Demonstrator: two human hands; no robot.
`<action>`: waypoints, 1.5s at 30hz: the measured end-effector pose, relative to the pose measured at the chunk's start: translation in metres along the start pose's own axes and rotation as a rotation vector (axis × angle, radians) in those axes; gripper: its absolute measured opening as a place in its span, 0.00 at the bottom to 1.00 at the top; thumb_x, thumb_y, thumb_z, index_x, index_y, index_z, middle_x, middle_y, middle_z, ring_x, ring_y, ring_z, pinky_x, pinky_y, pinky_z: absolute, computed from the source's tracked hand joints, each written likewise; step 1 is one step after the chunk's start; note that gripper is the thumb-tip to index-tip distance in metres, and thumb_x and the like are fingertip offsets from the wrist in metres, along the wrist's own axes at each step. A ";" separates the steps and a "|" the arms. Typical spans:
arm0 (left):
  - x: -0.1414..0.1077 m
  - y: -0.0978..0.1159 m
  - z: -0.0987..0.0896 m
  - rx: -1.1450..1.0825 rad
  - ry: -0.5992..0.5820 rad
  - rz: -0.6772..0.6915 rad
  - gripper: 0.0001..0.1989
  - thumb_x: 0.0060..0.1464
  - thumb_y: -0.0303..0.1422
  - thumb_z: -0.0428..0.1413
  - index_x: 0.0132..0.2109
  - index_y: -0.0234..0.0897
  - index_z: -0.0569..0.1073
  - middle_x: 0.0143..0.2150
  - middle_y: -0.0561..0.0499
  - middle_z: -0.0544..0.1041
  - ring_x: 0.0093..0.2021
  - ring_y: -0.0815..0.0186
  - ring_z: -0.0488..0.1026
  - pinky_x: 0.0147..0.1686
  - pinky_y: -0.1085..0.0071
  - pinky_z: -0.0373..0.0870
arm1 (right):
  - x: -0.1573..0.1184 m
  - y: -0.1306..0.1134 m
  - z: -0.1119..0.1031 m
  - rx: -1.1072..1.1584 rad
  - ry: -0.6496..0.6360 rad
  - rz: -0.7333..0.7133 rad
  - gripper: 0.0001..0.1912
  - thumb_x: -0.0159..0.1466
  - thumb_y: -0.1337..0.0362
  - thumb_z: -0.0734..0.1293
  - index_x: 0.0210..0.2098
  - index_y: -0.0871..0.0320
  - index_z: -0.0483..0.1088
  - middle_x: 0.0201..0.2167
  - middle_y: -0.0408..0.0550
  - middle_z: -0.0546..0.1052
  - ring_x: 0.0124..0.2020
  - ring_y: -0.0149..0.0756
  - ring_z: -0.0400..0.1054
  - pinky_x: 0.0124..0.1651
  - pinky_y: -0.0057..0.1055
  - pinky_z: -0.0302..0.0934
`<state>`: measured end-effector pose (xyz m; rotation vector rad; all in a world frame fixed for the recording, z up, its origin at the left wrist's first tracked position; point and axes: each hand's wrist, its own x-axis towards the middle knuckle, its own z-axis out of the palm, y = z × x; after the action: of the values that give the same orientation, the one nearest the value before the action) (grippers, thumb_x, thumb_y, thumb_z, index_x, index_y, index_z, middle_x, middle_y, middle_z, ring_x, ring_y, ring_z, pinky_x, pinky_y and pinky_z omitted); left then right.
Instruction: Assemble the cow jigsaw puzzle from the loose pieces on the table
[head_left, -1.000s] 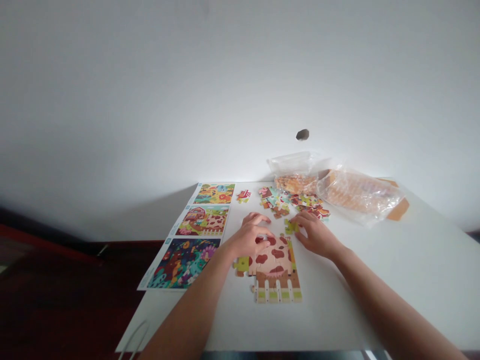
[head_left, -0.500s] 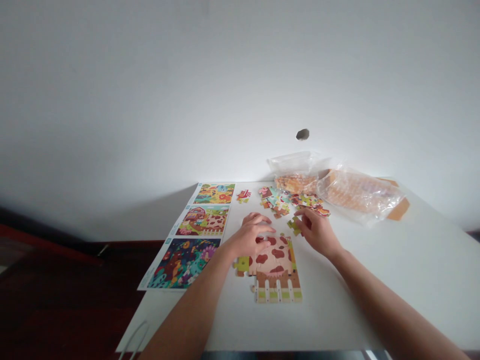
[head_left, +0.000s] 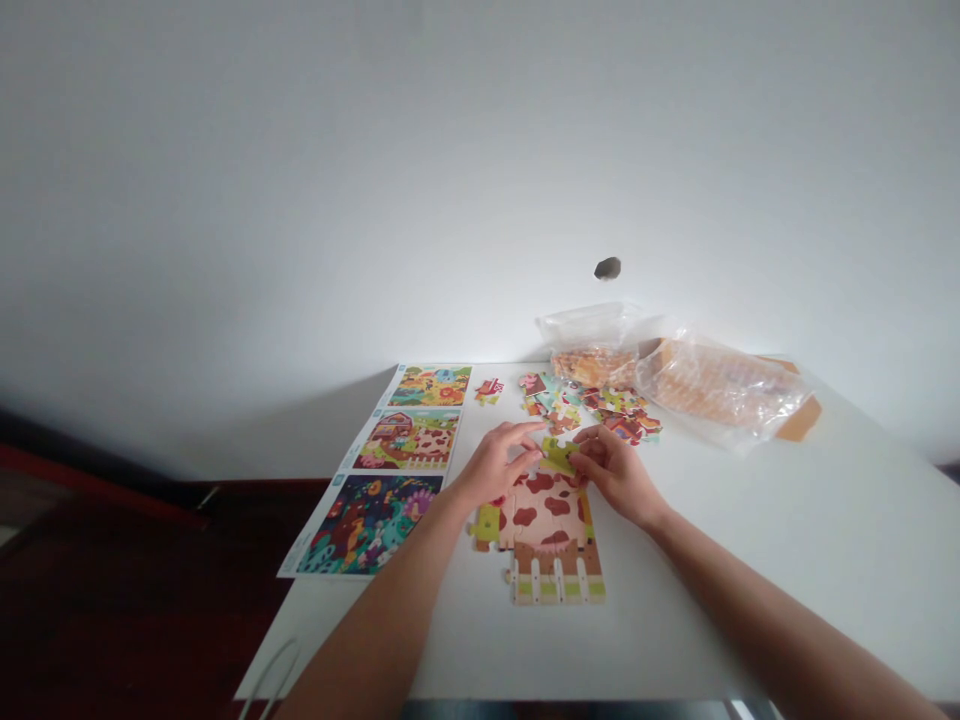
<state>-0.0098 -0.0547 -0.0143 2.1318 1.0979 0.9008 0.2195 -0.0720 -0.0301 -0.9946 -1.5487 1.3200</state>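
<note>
A green jigsaw piece is pinched between the thumb and fingers of my right hand, just above the top edge of the partly joined cow puzzle. My left hand is on the piece's other side, index finger stretched out and thumb apart from it. Its thumb tip is close to the green piece; whether they touch I cannot tell. The joined pieces show a brown-spotted cow over a white fence, with a yellow-green piece sticking out at the left.
Loose jigsaw pieces lie in a pile behind my hands, and a red-and-white piece lies apart. A picture sheet is at the left. Clear plastic bags with pieces are at the back right, by the wall.
My right hand has moved left with the green piece, from beside the pile to above the cow puzzle. My left hand has shifted slightly left, its index finger now stretched toward the piece.
</note>
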 end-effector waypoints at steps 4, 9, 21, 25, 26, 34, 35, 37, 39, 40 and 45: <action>0.000 -0.006 0.002 -0.058 0.037 -0.074 0.12 0.60 0.34 0.56 0.50 0.39 0.77 0.46 0.48 0.80 0.44 0.64 0.78 0.48 0.69 0.73 | -0.002 -0.001 0.002 -0.076 -0.037 0.018 0.17 0.66 0.52 0.64 0.47 0.56 0.61 0.30 0.43 0.75 0.29 0.35 0.72 0.33 0.33 0.68; 0.001 -0.013 0.000 -0.033 0.119 -0.145 0.10 0.58 0.34 0.56 0.46 0.38 0.76 0.39 0.51 0.81 0.40 0.64 0.79 0.44 0.70 0.74 | -0.005 -0.007 -0.001 -0.557 -0.095 -0.122 0.32 0.61 0.62 0.68 0.63 0.52 0.56 0.46 0.50 0.75 0.38 0.36 0.70 0.44 0.36 0.66; 0.002 -0.013 -0.003 0.226 0.151 -0.185 0.08 0.53 0.28 0.58 0.42 0.39 0.77 0.33 0.52 0.81 0.38 0.62 0.78 0.42 0.68 0.72 | -0.004 -0.008 -0.021 -0.826 -0.214 -0.221 0.37 0.60 0.65 0.71 0.65 0.54 0.56 0.51 0.55 0.68 0.52 0.46 0.64 0.56 0.43 0.61; 0.003 -0.007 -0.003 0.298 0.121 -0.183 0.08 0.53 0.27 0.59 0.42 0.40 0.78 0.34 0.53 0.82 0.41 0.61 0.77 0.46 0.66 0.69 | -0.005 -0.008 -0.019 -0.851 -0.228 -0.221 0.32 0.60 0.68 0.70 0.62 0.54 0.61 0.51 0.55 0.67 0.52 0.46 0.64 0.56 0.43 0.61; 0.003 -0.006 -0.003 0.308 0.113 -0.190 0.09 0.53 0.27 0.59 0.42 0.40 0.78 0.34 0.53 0.82 0.41 0.61 0.77 0.46 0.65 0.69 | -0.005 -0.008 -0.019 -0.856 -0.230 -0.221 0.31 0.60 0.68 0.70 0.62 0.54 0.62 0.51 0.55 0.67 0.52 0.46 0.64 0.56 0.43 0.62; 0.003 -0.007 0.001 0.264 0.105 -0.238 0.09 0.54 0.29 0.59 0.43 0.41 0.79 0.37 0.53 0.83 0.43 0.61 0.78 0.49 0.66 0.69 | -0.004 -0.009 -0.018 -0.865 -0.271 -0.317 0.27 0.61 0.69 0.68 0.59 0.55 0.66 0.56 0.54 0.69 0.53 0.46 0.63 0.57 0.45 0.62; 0.003 -0.009 0.001 0.224 0.106 -0.244 0.09 0.55 0.29 0.58 0.43 0.41 0.78 0.37 0.53 0.83 0.43 0.62 0.78 0.49 0.66 0.69 | -0.004 -0.010 -0.018 -0.863 -0.287 -0.345 0.26 0.61 0.70 0.67 0.59 0.55 0.66 0.57 0.54 0.69 0.53 0.46 0.63 0.57 0.45 0.62; 0.003 -0.012 0.002 0.140 0.111 -0.267 0.08 0.56 0.30 0.58 0.43 0.41 0.78 0.39 0.52 0.83 0.43 0.62 0.79 0.49 0.68 0.70 | -0.004 -0.011 -0.016 -0.849 -0.310 -0.386 0.26 0.62 0.71 0.65 0.60 0.54 0.66 0.59 0.52 0.69 0.53 0.46 0.63 0.57 0.44 0.62; 0.004 -0.014 0.002 0.074 0.122 -0.289 0.08 0.56 0.31 0.57 0.43 0.40 0.78 0.40 0.51 0.83 0.43 0.63 0.80 0.49 0.68 0.71 | -0.004 -0.011 -0.015 -0.839 -0.315 -0.401 0.27 0.62 0.72 0.64 0.60 0.55 0.65 0.59 0.52 0.69 0.53 0.46 0.62 0.57 0.44 0.62; 0.004 -0.015 0.002 0.054 0.123 -0.296 0.08 0.56 0.31 0.57 0.43 0.40 0.78 0.40 0.51 0.83 0.43 0.62 0.80 0.49 0.68 0.71 | -0.004 -0.012 -0.015 -0.839 -0.314 -0.401 0.27 0.62 0.72 0.64 0.60 0.55 0.65 0.59 0.52 0.69 0.53 0.46 0.63 0.57 0.44 0.62; 0.004 -0.014 0.004 0.144 0.086 -0.288 0.07 0.56 0.31 0.58 0.42 0.41 0.78 0.37 0.53 0.83 0.43 0.61 0.79 0.52 0.64 0.68 | -0.005 -0.013 -0.016 -0.859 -0.293 -0.383 0.25 0.62 0.71 0.65 0.60 0.56 0.66 0.57 0.55 0.69 0.53 0.46 0.63 0.56 0.45 0.62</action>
<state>-0.0115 -0.0455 -0.0255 1.9918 1.5080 0.8038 0.2353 -0.0736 -0.0169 -0.9329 -2.4780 0.5196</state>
